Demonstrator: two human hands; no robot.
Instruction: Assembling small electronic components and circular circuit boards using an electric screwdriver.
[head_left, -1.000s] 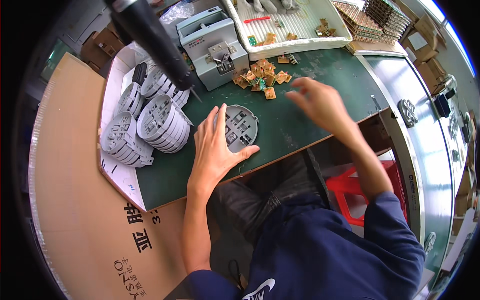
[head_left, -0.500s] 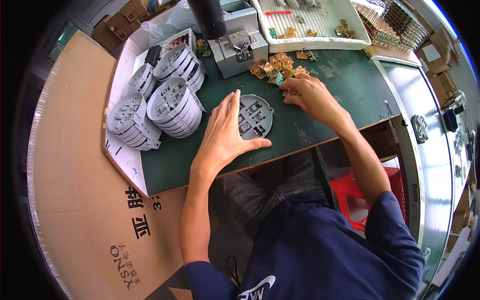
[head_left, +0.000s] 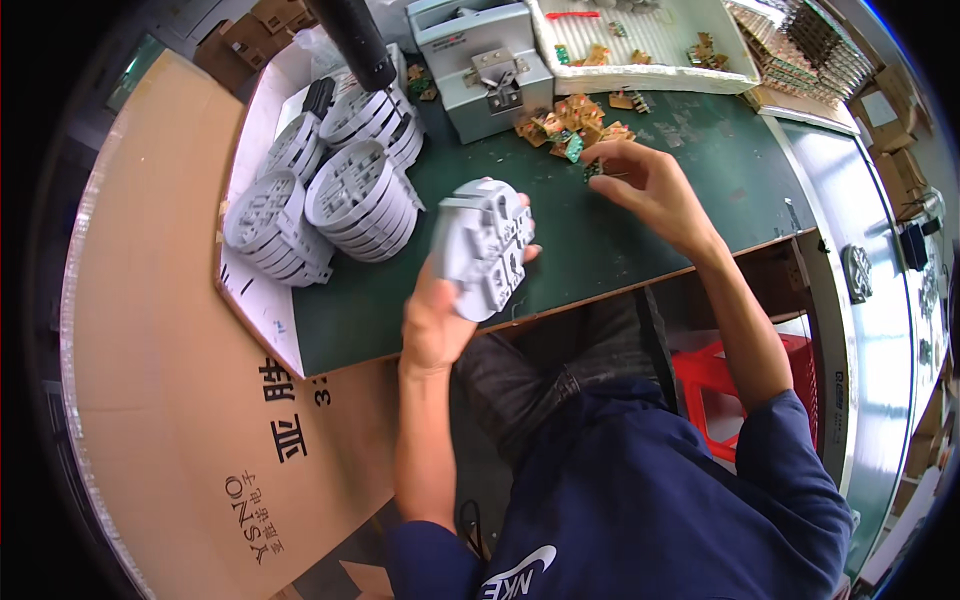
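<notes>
My left hand (head_left: 438, 322) grips a round grey plastic housing (head_left: 482, 250), tilted up above the front of the table; its moulded ribs and slots are smeared by motion. Further right, my right hand (head_left: 655, 190) has thumb and fingers closed on a small green circuit board (head_left: 593, 172) at the near edge of a heap. That heap of small tan and green circuit boards (head_left: 570, 120) lies on the green tabletop (head_left: 700, 190). Stacks of similar grey housings (head_left: 362, 200) stand to the left of my left hand.
Behind the housing stands a grey metal machine (head_left: 490, 75) with a black cylinder (head_left: 355, 45) hanging beside it. At the back sits a white foam tray (head_left: 660, 78) with loose boards. Stacked board panels (head_left: 800, 60) are at the far right, and a red stool (head_left: 705, 385) is below the table.
My left hand has lifted the grey housing off the table and tipped it up. My right hand has drawn slightly right, away from the heap, with a small circuit board.
</notes>
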